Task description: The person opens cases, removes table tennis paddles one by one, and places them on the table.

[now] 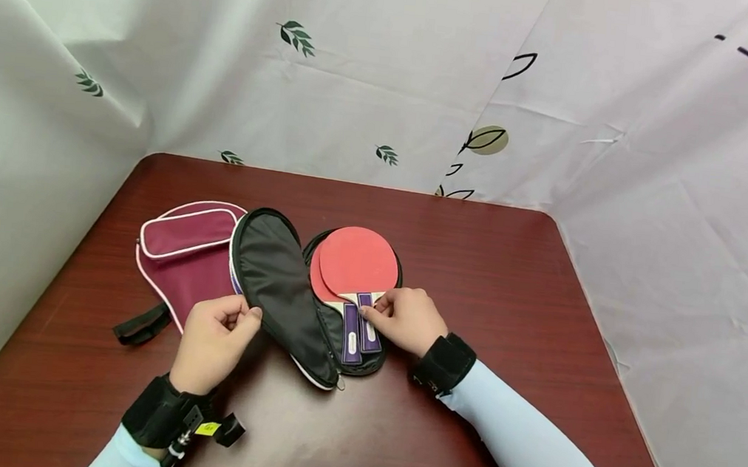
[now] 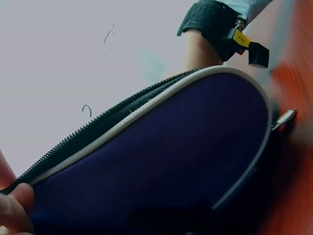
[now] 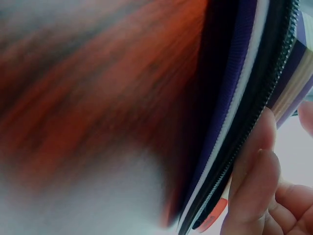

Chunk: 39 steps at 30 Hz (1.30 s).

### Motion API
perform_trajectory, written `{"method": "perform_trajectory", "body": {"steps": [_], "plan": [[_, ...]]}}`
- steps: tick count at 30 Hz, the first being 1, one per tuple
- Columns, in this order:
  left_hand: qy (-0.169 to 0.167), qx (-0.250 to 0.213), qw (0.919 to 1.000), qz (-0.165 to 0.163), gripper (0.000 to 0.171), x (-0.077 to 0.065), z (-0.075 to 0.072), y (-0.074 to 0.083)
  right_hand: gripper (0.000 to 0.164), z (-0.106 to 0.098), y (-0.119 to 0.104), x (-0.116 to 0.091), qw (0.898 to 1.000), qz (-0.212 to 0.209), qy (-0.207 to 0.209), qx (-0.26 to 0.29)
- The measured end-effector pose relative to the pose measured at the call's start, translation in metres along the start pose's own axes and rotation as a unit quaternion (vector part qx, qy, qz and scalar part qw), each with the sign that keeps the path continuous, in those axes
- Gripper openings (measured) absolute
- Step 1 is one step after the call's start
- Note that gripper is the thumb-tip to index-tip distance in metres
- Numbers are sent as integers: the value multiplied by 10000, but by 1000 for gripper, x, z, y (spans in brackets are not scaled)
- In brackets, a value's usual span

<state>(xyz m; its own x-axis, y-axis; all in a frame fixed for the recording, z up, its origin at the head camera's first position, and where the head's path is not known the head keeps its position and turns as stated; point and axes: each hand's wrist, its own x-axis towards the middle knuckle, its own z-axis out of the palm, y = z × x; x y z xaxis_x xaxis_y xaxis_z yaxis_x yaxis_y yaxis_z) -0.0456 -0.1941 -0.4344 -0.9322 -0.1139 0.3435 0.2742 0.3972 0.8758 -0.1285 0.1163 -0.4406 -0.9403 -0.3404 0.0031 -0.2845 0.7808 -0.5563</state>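
Observation:
Two red table tennis paddles [image 1: 360, 258] with purple handles lie overlapping in the black-lined half of an open zippered case. The thumb and fingers of my right hand [image 1: 409, 318] pinch the right paddle's handle near its neck. In the right wrist view, those fingers [image 3: 254, 181] sit against the case's zipper [image 3: 234, 156], beside a handle [image 3: 291, 83]. My left hand [image 1: 214, 342] pinches the edge of the raised black-lined flap [image 1: 282, 292]. From the left wrist, the flap's outside shows as dark purple cloth [image 2: 161, 147] with white piping.
A maroon case [image 1: 187, 262] with white piping and a black strap [image 1: 142, 324] lies to the left, partly under the flap. Everything rests on a reddish-brown table [image 1: 491, 273]. White patterned cloth [image 1: 361, 76] hangs behind and at the sides.

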Motion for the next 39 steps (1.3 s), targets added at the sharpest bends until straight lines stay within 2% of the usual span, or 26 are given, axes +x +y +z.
{"method": "perform_trajectory", "body": {"steps": [9,16,20,30,39], "plan": [[10,-99,9981,-603,35,-14,-14,-15,38,6,0,4,9998,34,20,-219],[90,-569,9930,-1036,34,-15,-12,-19,52,6,2,7,9995,77,-71,-285],[202,-581,9913,-1163,34,-16,-11,-22,52,6,2,7,9995,127,-154,-251],[221,-384,9937,-1026,35,-15,-10,-22,55,7,2,9,9991,196,-157,-330],[264,-433,9945,-922,36,-15,-8,-23,50,9,0,11,9992,264,-129,-256]]}}
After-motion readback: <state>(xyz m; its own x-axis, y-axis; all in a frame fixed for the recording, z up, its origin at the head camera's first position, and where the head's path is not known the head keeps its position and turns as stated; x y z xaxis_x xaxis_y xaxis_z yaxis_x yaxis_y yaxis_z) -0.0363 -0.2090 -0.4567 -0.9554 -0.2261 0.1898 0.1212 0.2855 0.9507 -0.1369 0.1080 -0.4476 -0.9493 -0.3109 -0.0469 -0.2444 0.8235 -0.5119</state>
